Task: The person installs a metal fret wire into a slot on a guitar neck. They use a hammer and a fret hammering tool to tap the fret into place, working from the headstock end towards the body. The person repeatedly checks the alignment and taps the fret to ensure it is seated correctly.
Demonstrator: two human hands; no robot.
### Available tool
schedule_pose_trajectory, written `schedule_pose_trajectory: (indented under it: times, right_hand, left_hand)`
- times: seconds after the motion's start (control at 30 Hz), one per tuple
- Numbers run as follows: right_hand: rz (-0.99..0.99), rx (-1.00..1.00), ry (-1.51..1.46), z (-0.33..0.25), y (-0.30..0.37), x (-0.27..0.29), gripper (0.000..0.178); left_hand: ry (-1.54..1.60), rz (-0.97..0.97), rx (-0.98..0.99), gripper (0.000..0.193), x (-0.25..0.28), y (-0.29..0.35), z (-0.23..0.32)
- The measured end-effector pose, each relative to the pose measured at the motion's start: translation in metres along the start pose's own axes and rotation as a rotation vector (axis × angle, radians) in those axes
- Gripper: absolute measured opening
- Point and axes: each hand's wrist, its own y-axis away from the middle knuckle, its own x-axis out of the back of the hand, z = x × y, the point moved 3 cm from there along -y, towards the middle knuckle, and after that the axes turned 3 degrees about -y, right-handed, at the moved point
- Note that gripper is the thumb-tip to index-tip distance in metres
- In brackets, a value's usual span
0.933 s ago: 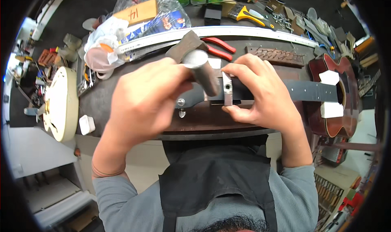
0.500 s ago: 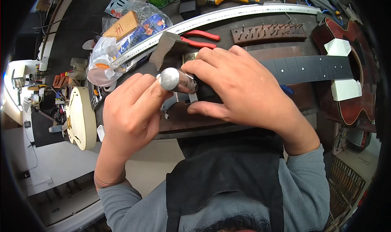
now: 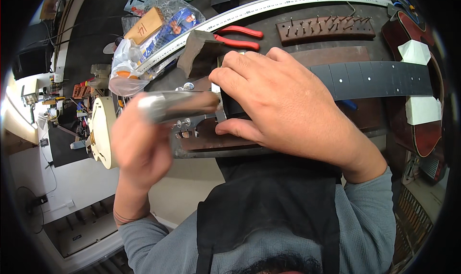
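My left hand [image 3: 139,144], blurred by motion, is closed on a thick, shiny metal cylindrical tool [image 3: 168,105] that resembles a hammer head. Its brownish end reaches over the headstock end of a guitar neck; any handle is hidden. My right hand [image 3: 283,96] bends round the dark guitar neck [image 3: 360,79], thumb on the near side and fingers on the far side. A narrow silvery metal piece [image 3: 220,111] stands across the neck beside these fingertips. Metal tuning pegs [image 3: 185,125] show below the tool. A dark, shaped support block [image 3: 199,53] is behind the headstock.
Red-handled pliers [image 3: 240,37] lie beyond my right hand. Farther back runs a long metal ruler [image 3: 264,10]. A wooden block with upright metal pins [image 3: 326,29] is behind the neck. The red guitar body [image 3: 420,134] carries white paper pieces. Plastic bags [image 3: 127,57] sit at left.
My left hand has moved left and slightly down, and the metal tool has swung from steep to nearly level. My right hand keeps its hold on the neck. The view has shifted slightly.
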Motion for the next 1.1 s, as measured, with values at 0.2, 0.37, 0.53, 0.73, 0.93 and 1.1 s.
schedule_pose_trajectory:
  times: [0.2,0.37,0.53,0.73,0.93,1.1]
  right_hand:
    - [0.007,-0.006,0.022,0.002,0.001,0.000,0.061]
    - [-0.005,0.008,0.012,-0.001,0.000,-0.001,0.061]
    - [0.009,0.015,-0.031,0.002,0.000,0.000,0.061]
    - [-0.027,-0.002,-0.028,0.000,0.000,0.001,0.060]
    - [-0.029,0.002,0.000,0.002,0.000,-0.001,0.061]
    - [-0.008,0.022,-0.008,0.001,0.000,-0.004,0.061]
  left_hand:
    - [0.387,0.229,0.056,0.022,0.029,0.001,-0.013]
    - [0.182,0.173,0.039,0.025,0.013,0.013,-0.011]
    - [0.057,-0.127,-0.105,0.037,-0.010,-0.019,0.005]
    - [-0.005,-0.048,-0.091,0.037,-0.011,-0.013,0.002]
    - [0.326,0.430,0.089,0.015,0.027,0.006,-0.006]
    - [0.043,0.082,-0.032,0.036,0.005,0.017,-0.007]
